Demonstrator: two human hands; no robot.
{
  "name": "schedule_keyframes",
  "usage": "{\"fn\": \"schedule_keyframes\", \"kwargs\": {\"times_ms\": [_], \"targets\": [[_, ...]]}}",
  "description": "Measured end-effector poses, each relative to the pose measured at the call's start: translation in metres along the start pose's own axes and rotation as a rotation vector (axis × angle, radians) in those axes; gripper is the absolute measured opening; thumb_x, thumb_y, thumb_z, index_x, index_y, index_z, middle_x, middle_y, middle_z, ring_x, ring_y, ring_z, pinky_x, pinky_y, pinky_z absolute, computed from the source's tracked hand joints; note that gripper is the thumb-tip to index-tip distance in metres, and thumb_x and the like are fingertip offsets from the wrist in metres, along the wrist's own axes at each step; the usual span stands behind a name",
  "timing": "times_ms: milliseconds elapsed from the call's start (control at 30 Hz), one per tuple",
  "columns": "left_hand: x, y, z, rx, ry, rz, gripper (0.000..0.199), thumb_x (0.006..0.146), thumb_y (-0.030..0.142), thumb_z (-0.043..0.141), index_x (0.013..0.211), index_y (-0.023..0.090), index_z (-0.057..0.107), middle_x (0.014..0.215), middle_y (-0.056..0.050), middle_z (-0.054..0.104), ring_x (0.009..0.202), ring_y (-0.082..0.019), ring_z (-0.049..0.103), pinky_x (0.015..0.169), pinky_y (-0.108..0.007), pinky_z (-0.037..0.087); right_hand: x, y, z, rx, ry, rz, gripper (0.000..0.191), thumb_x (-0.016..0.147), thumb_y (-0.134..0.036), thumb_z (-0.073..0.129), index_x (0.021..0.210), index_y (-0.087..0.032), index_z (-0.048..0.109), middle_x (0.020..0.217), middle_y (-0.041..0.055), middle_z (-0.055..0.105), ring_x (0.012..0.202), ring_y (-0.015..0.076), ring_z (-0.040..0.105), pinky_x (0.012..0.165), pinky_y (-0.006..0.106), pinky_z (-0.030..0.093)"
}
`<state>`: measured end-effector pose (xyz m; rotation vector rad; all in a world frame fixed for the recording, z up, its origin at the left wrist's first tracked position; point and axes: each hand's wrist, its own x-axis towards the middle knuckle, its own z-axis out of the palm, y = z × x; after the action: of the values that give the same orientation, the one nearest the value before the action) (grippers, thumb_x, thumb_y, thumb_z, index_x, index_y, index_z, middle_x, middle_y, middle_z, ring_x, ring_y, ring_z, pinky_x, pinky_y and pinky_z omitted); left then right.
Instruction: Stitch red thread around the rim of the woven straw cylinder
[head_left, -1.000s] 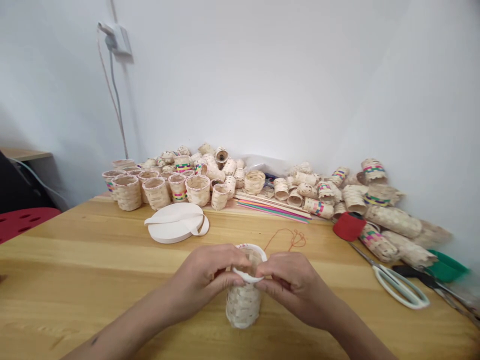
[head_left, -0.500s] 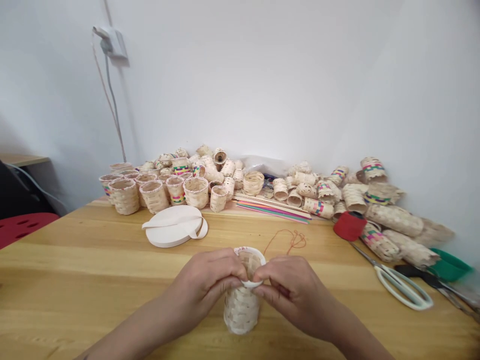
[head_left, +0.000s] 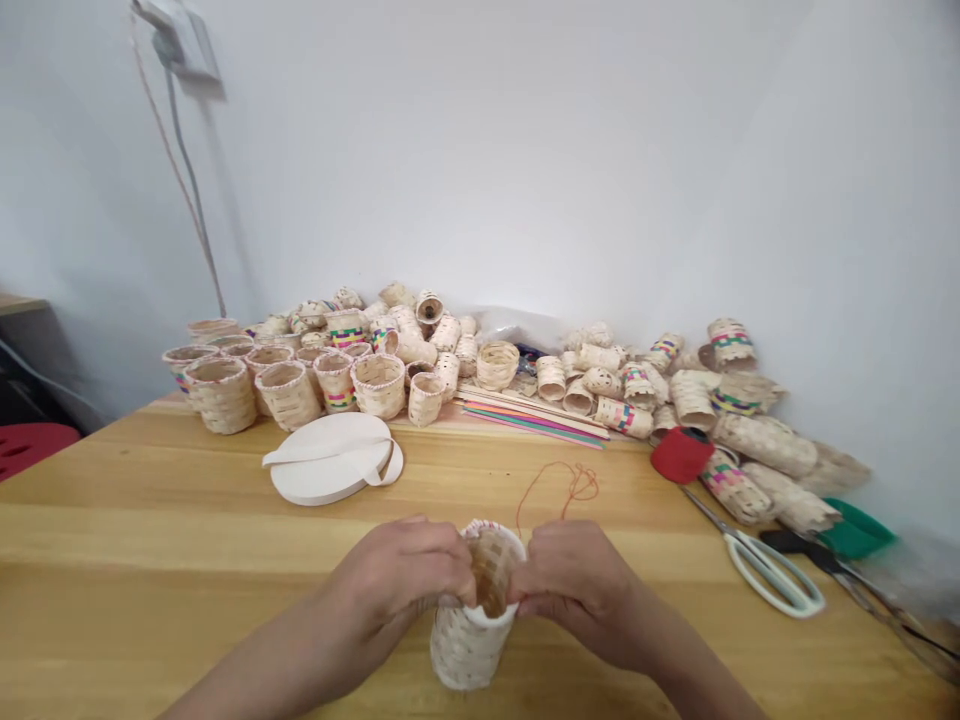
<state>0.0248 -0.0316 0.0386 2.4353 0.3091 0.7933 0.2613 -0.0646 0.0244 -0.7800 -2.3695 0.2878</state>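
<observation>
- At left, my feed showed rolled ribbon [head_left: 322, 480].
- The left hand [head_left: 409, 580] pinched a woven basket [head_left: 469, 648] by its rim [head_left: 491, 621].
- The basket opened upward between the hands.
- The right hand [head_left: 577, 580] pinched likewise.
- White-handled scissors [head_left: 736, 540] lay farther right.

One bare left hand [head_left: 401, 578]; one bare right hand [head_left: 579, 578]; one white-rimmed pale woven basket [head_left: 463, 652]; one flat round white tape roll [head_left: 319, 478]; one red spool [head_left: 679, 456]; one orange-red thread [head_left: 579, 487]; one pair of white-handled scissors [head_left: 744, 551]; one black-handled metal tool [head_left: 799, 547]; one green plastic dish [head_left: 859, 530]; further woven baskets [head_left: 221, 402] and coloured strips [head_left: 536, 425], too overlapped to count.
</observation>
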Motion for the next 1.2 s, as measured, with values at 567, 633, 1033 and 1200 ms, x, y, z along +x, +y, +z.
{"fn": "schedule_keyframes", "kwargs": {"times_ms": [567, 633, 1033, 1200], "targets": [[-0.004, -0.011, 0.025, 0.410, 0.322, 0.160, 0.018, 0.090, 0.015, 0.052, 0.100, 0.020, 0.066, 0.099, -0.007, 0.071, 0.080, -0.015, 0.065, 0.069, -0.025, 0.048, 0.001, -0.005, 0.017, -0.345, 0.073, 0.029, 0.033, 0.094, -0.020, 0.040, 0.064, -0.018, 0.053, 0.059, -0.0019, 0.056, 0.053, 0.0116, 0.046, 0.053, 0.028, 0.028], [-0.003, -0.008, 0.029, 0.425, 0.340, 0.160, 0.017, 0.089, 0.013, 0.053, 0.100, 0.020, 0.065, 0.099, -0.007, 0.071, 0.074, -0.014, 0.062, 0.065, -0.024, 0.045, 0.000, -0.008, 0.015, -0.376, 0.085, 0.008, 0.030, 0.093, -0.019, 0.041, 0.065, -0.019, 0.052, 0.059, -0.0018, 0.056, 0.053, 0.0118, 0.047, 0.053, 0.028, 0.028], [0.001, -0.007, 0.006, 0.096, 0.185, -0.038, 0.026, 0.095, 0.027, 0.045, 0.079, 0.016, 0.063, 0.077, -0.004, 0.062, 0.071, -0.012, 0.058, 0.063, -0.019, 0.043, -0.001, 0.001, 0.000, -0.255, 0.288, 0.043, 0.032, 0.098, -0.042, 0.044, 0.103, -0.018, 0.063, 0.061, -0.0016, 0.060, 0.054, 0.0116, 0.052, 0.053, 0.025, 0.035], [-0.002, -0.016, -0.012, -0.021, 0.133, -0.143, 0.035, 0.095, 0.039, 0.041, 0.078, 0.015, 0.061, 0.082, -0.005, 0.060, 0.077, -0.014, 0.058, 0.068, -0.021, 0.044, 0.000, 0.013, -0.008, -0.185, 0.318, 0.077, 0.025, 0.096, -0.035, 0.049, 0.098, -0.018, 0.066, 0.070, 0.0011, 0.067, 0.058, 0.0118, 0.057, 0.056, 0.023, 0.041]]}}
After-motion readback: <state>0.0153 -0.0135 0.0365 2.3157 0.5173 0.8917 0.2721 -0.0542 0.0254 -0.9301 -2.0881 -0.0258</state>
